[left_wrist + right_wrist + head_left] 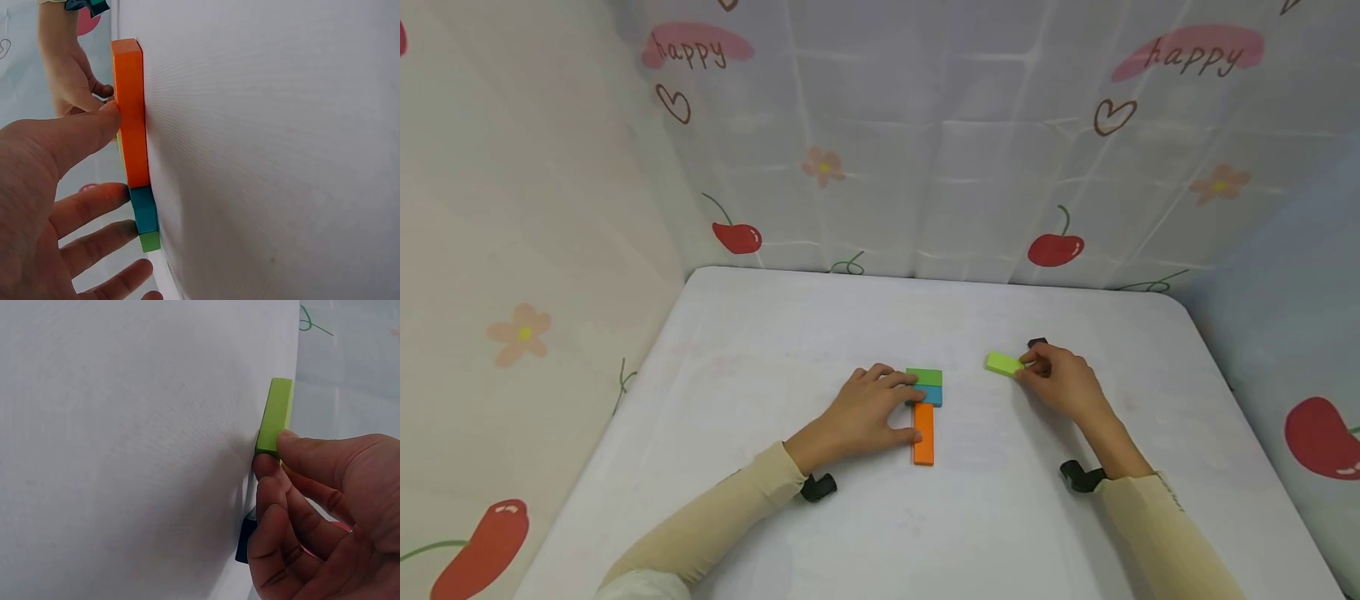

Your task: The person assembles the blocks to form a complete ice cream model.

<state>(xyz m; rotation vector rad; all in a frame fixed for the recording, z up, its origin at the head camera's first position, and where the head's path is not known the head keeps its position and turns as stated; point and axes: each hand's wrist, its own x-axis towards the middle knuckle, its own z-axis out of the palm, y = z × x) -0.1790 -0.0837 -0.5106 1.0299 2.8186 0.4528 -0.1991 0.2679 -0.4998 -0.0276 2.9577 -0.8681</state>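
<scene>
My right hand (1063,382) pinches one end of a lime-green block (1002,363) between thumb and fingers, close over the table. The right wrist view shows the rest of that block (275,412) sticking out past the fingertips. Left of it, an orange block (923,437) points toward me, its far end against a blue block (932,396) lying crosswise. Just behind the blue one lies a green block (925,377). My left hand (868,412) is spread beside these three; its thumb touches the orange block's side, and its fingertips rest at the blue and green blocks.
Beyond my right hand a black block (1037,342) lies on the white table (760,333), partly hidden by the fingers. Printed curtains (925,150) rise behind the table and along both sides. A dark wrist camera (820,487) sits under each sleeve.
</scene>
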